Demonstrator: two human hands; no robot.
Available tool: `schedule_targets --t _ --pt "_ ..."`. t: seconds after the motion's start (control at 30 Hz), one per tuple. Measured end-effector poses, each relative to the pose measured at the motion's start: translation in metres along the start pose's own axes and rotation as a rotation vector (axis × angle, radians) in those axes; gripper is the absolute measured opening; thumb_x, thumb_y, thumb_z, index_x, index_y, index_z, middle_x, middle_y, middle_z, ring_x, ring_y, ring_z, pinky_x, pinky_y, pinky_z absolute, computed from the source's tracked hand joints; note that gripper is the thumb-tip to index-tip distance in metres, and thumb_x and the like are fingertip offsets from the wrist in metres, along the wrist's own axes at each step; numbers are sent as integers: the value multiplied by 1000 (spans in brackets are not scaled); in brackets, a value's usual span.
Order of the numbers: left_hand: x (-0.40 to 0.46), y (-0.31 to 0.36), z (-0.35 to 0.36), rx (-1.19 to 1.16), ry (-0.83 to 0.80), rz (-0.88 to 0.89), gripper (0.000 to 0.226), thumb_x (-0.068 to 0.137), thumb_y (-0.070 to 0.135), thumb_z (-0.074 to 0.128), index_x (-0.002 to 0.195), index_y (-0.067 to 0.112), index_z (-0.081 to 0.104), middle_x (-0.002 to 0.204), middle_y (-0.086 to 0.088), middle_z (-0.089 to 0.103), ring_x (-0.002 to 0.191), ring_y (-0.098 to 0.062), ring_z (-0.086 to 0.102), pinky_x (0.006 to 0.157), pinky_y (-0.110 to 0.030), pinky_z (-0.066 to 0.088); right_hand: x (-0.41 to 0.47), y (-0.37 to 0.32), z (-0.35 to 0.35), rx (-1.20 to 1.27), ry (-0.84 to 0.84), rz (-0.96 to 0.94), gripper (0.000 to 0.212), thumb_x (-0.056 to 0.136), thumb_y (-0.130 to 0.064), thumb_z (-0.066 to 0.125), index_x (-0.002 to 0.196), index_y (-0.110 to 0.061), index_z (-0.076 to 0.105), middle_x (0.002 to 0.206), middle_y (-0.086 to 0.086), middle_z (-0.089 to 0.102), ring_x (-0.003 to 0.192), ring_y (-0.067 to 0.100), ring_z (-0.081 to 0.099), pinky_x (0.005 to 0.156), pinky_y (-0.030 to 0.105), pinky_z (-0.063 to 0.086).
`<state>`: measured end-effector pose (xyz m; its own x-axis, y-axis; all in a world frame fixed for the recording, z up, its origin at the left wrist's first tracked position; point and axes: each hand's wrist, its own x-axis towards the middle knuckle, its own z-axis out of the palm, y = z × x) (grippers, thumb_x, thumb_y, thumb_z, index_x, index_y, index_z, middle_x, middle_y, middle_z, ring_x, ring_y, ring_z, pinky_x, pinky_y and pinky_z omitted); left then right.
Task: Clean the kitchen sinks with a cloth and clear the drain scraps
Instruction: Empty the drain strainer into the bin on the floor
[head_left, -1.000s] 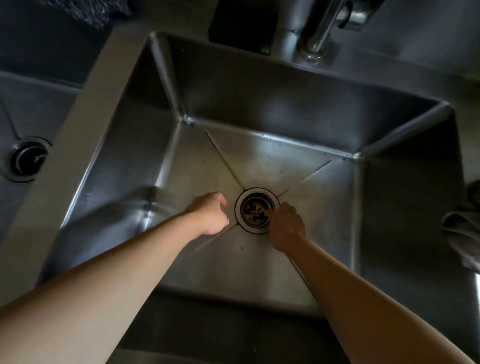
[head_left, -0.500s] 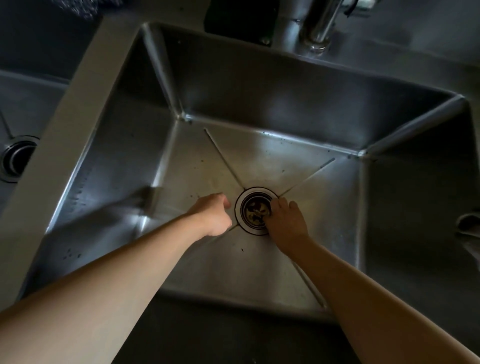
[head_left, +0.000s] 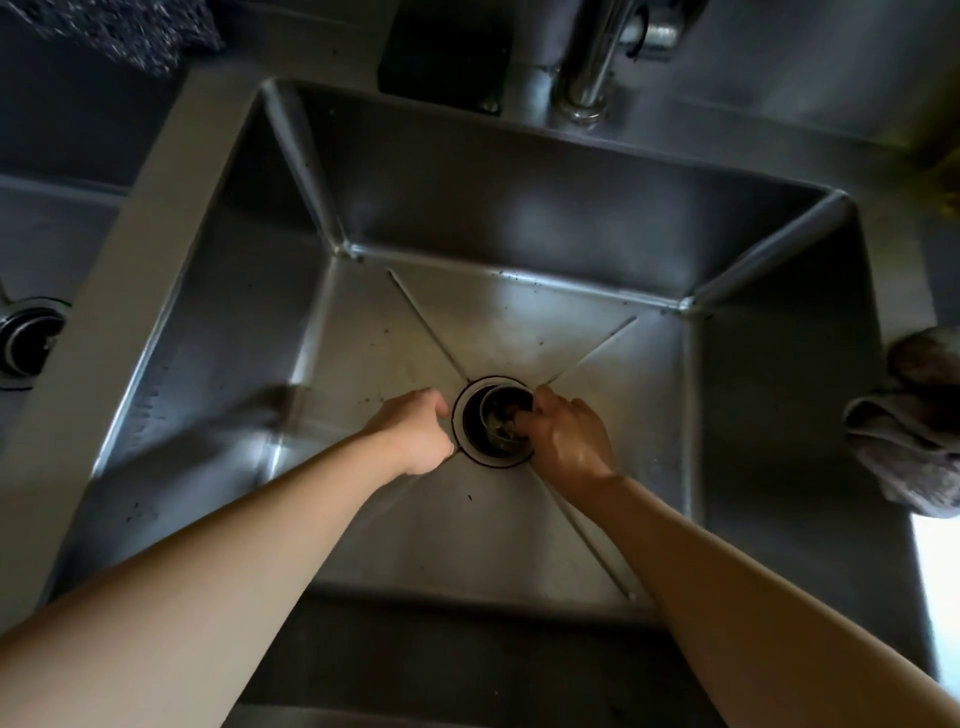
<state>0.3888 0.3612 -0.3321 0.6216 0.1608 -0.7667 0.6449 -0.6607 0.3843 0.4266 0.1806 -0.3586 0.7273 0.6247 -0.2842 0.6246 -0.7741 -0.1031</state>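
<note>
A deep steel sink (head_left: 519, 218) fills the view, with its drain (head_left: 467, 441) in the middle of the floor. My right hand (head_left: 563, 441) grips the rim of a metal strainer basket (head_left: 501, 415) that sits tilted and partly raised in the drain, with pale food scraps inside it. My left hand (head_left: 415, 434) rests on the sink floor just left of the drain, fingers curled, holding nothing I can see. Dark specks dot the sink floor and the back edge. A crumpled grey cloth (head_left: 904, 447) lies on the counter to the right.
A second sink (head_left: 47, 249) with its own drain (head_left: 26, 340) lies to the left, past a steel divider (head_left: 130, 249). The tap base (head_left: 582, 98) and a dark block (head_left: 447, 57) stand behind the sink. A speckled dark cloth (head_left: 119, 26) sits at the top left.
My right hand has closed on the strainer basket and lifted it partway out of the drain. My left hand has stayed beside the drain.
</note>
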Motion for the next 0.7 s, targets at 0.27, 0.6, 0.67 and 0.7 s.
schedule_targets --t 0.27,0.6,0.67,0.7 --pt "-49 31 -22 10 95 186 73 73 14 78 133 30 40 137 1 48 118 -21 51 94 -33 46 -33 -6 -54 175 157 130 22 95 -27 49 110 -18 62 107 6 55 93 30 55 68 30 36" --pt "-116 68 -42 69 196 532 92 57 21 87 136 27 39 135 -2 46 126 -23 41 103 -30 37 -99 -31 -140 377 415 138 12 75 -17 62 81 -9 68 84 13 53 55 31 56 47 36 52" --pt "-127 74 -43 70 218 589 93 53 26 89 134 26 43 132 0 49 125 -24 42 104 -37 39 -111 -32 -146 385 446 164 8 73 -4 67 81 -6 66 88 13 52 59 34 57 49 43 52" --pt "-133 79 -43 82 229 621 93 52 28 89 133 26 44 131 0 49 125 -23 41 103 -38 38 -116 -32 -149 395 464 168 9 73 -2 66 81 -5 65 90 13 52 61 35 58 49 44 52"
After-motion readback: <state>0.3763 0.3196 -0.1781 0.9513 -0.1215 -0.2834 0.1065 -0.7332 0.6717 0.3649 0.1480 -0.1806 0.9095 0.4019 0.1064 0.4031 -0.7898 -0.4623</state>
